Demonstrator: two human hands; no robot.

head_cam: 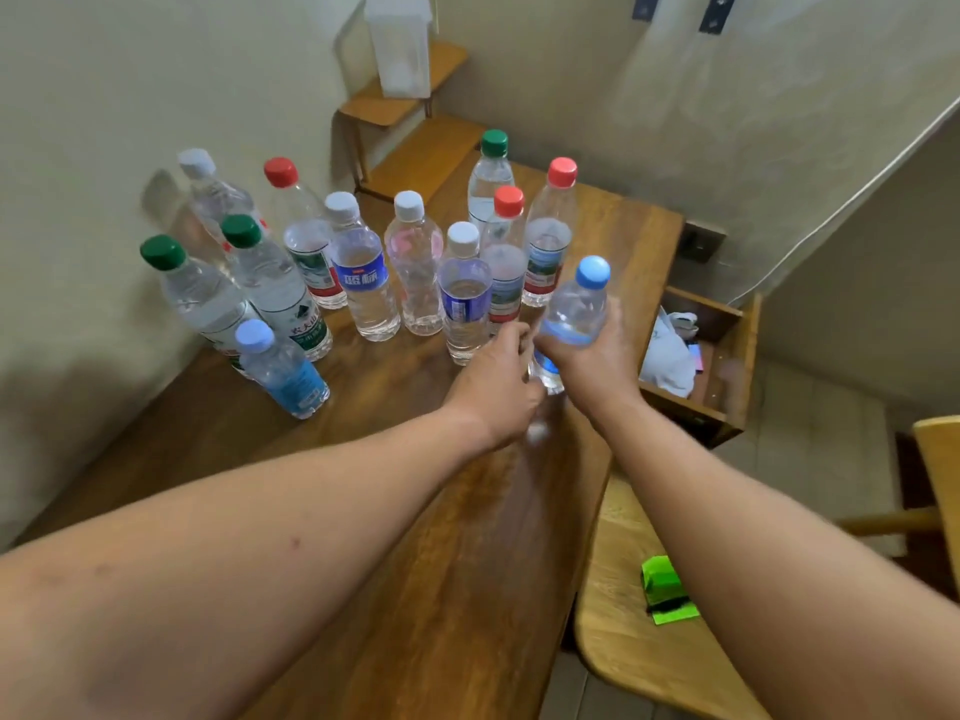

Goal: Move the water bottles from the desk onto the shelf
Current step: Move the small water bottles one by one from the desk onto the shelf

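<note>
The wooden desk runs from 7 o'clock up to 1 o'clock; its near end is cut off by the bottom edge and partly covered by both forearms. At 5 o'clock a lighter wooden chair seat shows only in part, crossed by the right forearm. At 12 o'clock the stepped wooden shelf stands against the wall just beyond the desk's far end. A pale translucent container on the shelf is blurred and cropped by the top edge. At 3 o'clock an open drawer juts from the desk, with crumpled white material inside that is too blurred to identify.

Eleven standing bottles crowd the desk from 9 to 1 o'clock, capped green, red, white and pale blue; several overlap, so the rear ones' labels are hidden.

Just right of centre, the right hand wraps its fingers round the middle of a tilted blue-capped bottle, held above the desk's right edge. The left hand has its fingers curled at the clear plastic below. Whether it grips this or only touches it cannot be told, nor whether that plastic is the same bottle's base.

At 5 o'clock a bright green object lies on the chair seat, its form unclear.
</note>
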